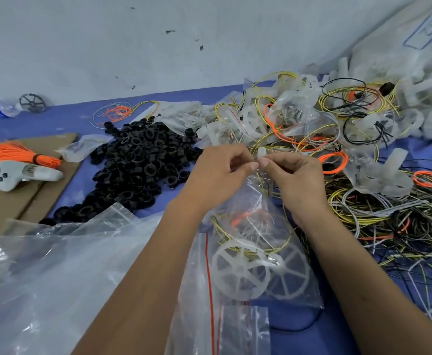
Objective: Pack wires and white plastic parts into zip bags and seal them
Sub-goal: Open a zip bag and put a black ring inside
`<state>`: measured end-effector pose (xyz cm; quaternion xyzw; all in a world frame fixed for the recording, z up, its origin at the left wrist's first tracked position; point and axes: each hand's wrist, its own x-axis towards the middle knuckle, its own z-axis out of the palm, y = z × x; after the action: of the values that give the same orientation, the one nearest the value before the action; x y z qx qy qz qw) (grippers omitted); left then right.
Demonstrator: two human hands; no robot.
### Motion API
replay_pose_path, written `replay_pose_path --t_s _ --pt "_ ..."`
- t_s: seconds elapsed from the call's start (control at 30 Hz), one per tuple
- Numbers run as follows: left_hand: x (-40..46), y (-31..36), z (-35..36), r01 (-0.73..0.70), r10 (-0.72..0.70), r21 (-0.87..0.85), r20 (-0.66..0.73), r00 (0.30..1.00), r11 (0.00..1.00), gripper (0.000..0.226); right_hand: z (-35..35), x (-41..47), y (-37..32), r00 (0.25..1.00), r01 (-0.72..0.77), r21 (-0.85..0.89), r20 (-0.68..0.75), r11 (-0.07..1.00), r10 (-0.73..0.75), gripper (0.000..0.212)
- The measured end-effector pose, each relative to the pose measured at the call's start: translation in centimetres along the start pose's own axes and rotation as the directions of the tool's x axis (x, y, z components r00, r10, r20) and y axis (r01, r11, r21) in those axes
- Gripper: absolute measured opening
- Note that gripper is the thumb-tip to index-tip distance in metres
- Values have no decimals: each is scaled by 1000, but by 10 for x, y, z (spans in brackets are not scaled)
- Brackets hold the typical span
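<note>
— Zip bag (245,221) first: where is it lying?

— It is hanging between the forearms, just under both hands, its body trailing down towards the person. A white wheel (240,271) and yellow wires (273,248) are sitting inside it, low down. Spare empty bags (238,331) are lying nearest of all.

— And the hands?

— The left hand (217,172) and right hand (293,175) are pinching the bag's top edge, fingertips almost touching at the middle. That mouth is running left to right between them, so sealing looks like a matter of sliding the pinches apart along it. Neither hand is nearer; both are on it.

— Beyond that?

— A black ring heap (138,162) is lying to the left, loose wires and white parts (312,119) are piling up further back on the blue table (63,121).
</note>
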<state>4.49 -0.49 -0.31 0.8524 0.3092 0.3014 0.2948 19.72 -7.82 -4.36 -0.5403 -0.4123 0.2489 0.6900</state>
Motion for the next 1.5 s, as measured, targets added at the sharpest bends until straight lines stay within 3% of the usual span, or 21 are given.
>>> replay_pose_path --t_s 0.17,0.3,0.53,0.67,0.77,0.9,1.03,1.37,1.5 --pt "0 -17 2 24 -28 -91 -37 999 996 2 1 3 6 999 -34 -11 5 999 34 9" --pt "-5 -23 3 -28 10 -185 -93 996 982 28 0 4 7 998 -49 -27 -52 998 47 7" --pt "-9 -28 10 -51 36 -164 -90 995 985 24 4 1 1 996 -46 5 -75 999 46 9" --pt "-8 -30 10 -74 60 -182 -80 995 980 11 4 0 -1 997 -48 -1 -65 999 48 7" --pt "-7 -32 12 -98 72 -286 -99 992 953 8 6 -1 -2 997 -56 6 -59 998 56 9" --pt "-8 -31 14 -110 78 -364 -101 992 925 27 8 -2 -4 998 -40 13 -48 999 41 14" --pt "-8 -29 18 -91 77 -335 -55 995 938 35 6 -1 -5 997 -49 54 -56 997 52 16" --pt "-9 -29 17 -75 58 -237 -77 995 969 2 7 -1 -5 995 -62 65 -68 996 66 11" --pt "-10 -32 19 -12 15 -119 25 1000 993 27 6 -1 -4 996 -58 50 -65 997 61 13"
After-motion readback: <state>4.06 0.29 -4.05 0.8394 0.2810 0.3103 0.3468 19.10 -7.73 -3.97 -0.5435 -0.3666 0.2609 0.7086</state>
